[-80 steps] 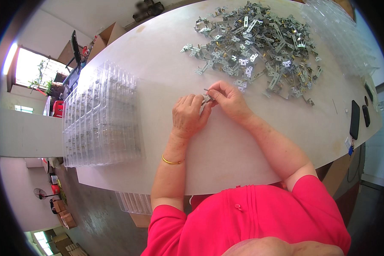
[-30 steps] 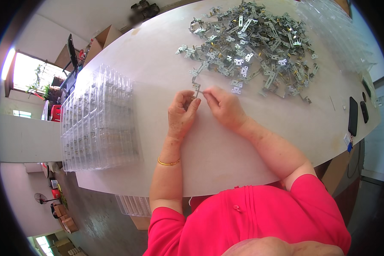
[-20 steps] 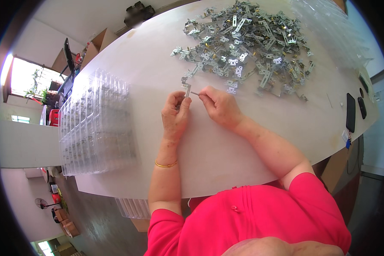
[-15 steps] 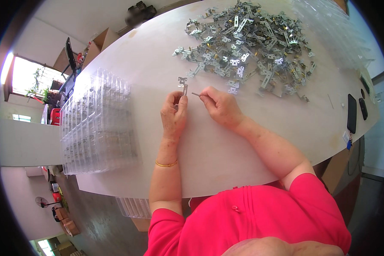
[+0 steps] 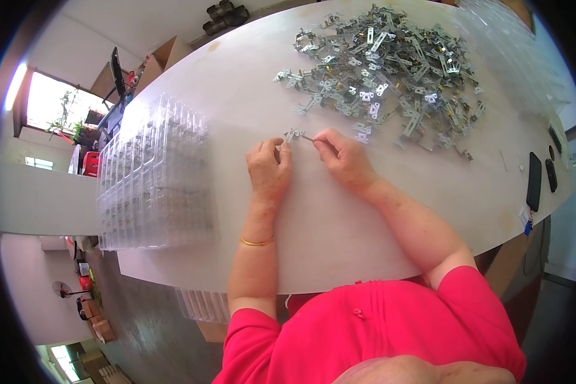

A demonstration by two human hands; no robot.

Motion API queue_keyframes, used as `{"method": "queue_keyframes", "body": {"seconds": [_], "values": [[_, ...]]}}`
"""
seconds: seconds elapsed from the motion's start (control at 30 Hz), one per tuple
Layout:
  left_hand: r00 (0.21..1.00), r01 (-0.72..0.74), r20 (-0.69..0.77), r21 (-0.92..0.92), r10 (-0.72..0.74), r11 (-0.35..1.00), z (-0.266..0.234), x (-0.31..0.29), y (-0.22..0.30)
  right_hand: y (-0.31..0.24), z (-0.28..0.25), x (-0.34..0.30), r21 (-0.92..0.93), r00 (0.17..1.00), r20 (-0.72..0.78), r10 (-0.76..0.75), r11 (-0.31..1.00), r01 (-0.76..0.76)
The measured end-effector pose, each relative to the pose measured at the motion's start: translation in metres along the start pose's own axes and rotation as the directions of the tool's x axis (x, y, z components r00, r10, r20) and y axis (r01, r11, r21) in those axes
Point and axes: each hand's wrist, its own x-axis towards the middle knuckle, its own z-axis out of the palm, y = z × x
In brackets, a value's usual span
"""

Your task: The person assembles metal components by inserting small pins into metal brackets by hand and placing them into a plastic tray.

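My left hand (image 5: 270,169) is closed, its thumb and fingertips pinching a small silvery metal bracket (image 5: 293,134). The bracket lies more sideways, toward my other hand. My right hand (image 5: 347,161) grips a thin dark metal rod (image 5: 308,138) between thumb and forefinger. The rod's tip reaches the bracket's right end; whether it sits in a hole there is too small to tell. Beyond both hands a large heap of similar metal brackets (image 5: 390,70), some with brass-coloured bits, spreads over the white table (image 5: 326,237).
Stacked clear plastic trays (image 5: 153,192) with small parts in their compartments stand at the left. More clear trays (image 5: 512,64) lie at the far right. A black phone (image 5: 534,182), a small dark object (image 5: 551,173) and keys with a blue tag (image 5: 528,226) lie near the right edge.
The bracket in my left hand has turned from upright to sideways. My right hand has brought the rod up to it; before, they were apart. The view has shifted slightly.
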Motion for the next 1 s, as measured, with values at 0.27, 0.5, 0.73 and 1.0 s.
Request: {"method": "queue_keyframes", "body": {"seconds": [0.27, 0.5, 0.73, 1.0], "values": [[0.991, -0.085, -0.091, 0.086, 0.093, 0.993, -0.001, -0.003, -0.008, -0.004, 0.005, 0.002, -0.096, 0.999, -0.014, -0.032, 0.995, 0.031], [0.987, -0.08, -0.133, 0.062, 0.087, 0.995, 0.003, -0.003, -0.003, 0.002, 0.0, 0.001, -0.03, 1.0, -0.007, 0.002, 1.0, -0.002], [0.98, -0.005, -0.196, -0.07, -0.009, 0.998, -0.022, 0.007, 0.021, 0.005, 0.002, 0.003, 0.08, 0.996, 0.011, 0.087, 0.993, -0.088], [0.97, 0.018, -0.239, -0.135, -0.05, 0.991, -0.087, 0.018, 0.06, 0.006, 0.001, 0.005, 0.136, 0.996, 0.02, 0.084, 0.987, -0.086]]}}
